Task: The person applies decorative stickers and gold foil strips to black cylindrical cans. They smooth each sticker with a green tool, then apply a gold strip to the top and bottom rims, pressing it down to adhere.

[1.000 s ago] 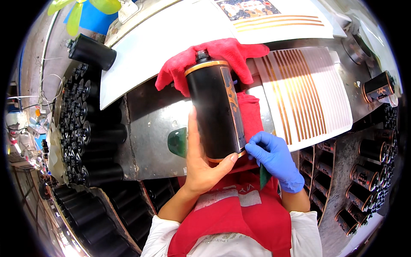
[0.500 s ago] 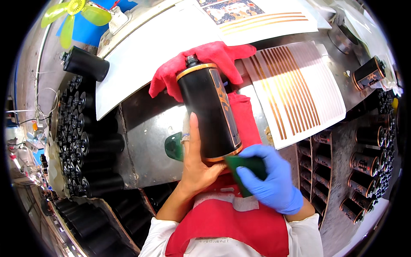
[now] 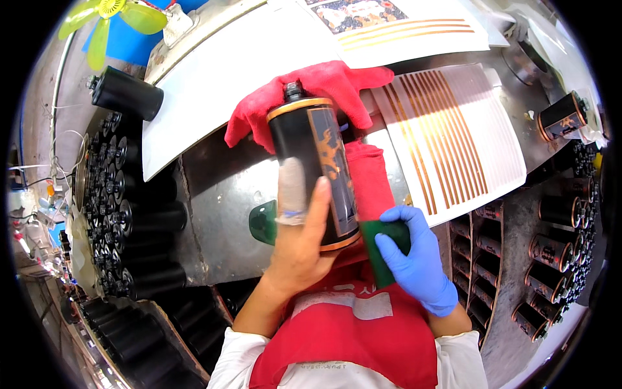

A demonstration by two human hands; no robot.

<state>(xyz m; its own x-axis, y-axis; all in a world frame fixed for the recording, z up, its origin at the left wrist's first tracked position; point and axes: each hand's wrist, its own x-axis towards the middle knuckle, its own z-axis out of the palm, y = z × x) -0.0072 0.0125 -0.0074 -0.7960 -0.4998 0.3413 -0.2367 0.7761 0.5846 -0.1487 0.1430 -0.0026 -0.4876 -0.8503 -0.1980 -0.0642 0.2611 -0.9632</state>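
Observation:
A black cylindrical bottle point(image 3: 291, 139) with gold bands at both ends lies tilted, its neck away from me, on a red cloth point(image 3: 249, 120). A decorated panel with orange-gold figures point(image 3: 330, 149) shows on its right side. My left hand point(image 3: 301, 240) is closed around the bottle's near part, thumb over the panel's edge; a pale covering wraps one finger. In a blue glove, my right hand point(image 3: 414, 259) grips a flat green scraper point(image 3: 379, 259), just right of the bottle's near end and apart from it. Another green piece point(image 3: 262, 222) lies on the metal table beside my left hand.
A white sheet with copper-gold strips point(image 3: 447, 142) lies at right; a printed sheet point(image 3: 402, 35) is at the back. One black bottle point(image 3: 126, 94) lies far left, another decorated one point(image 3: 562, 117) far right. Many bottles point(image 3: 146, 217) crowd both sides. A yellow-green fan point(image 3: 110, 10) stands back left.
The bottle has been turned so its decorated panel faces more upward. My left hand has shifted its grip over it. The scraper has moved right, off the bottle's near end.

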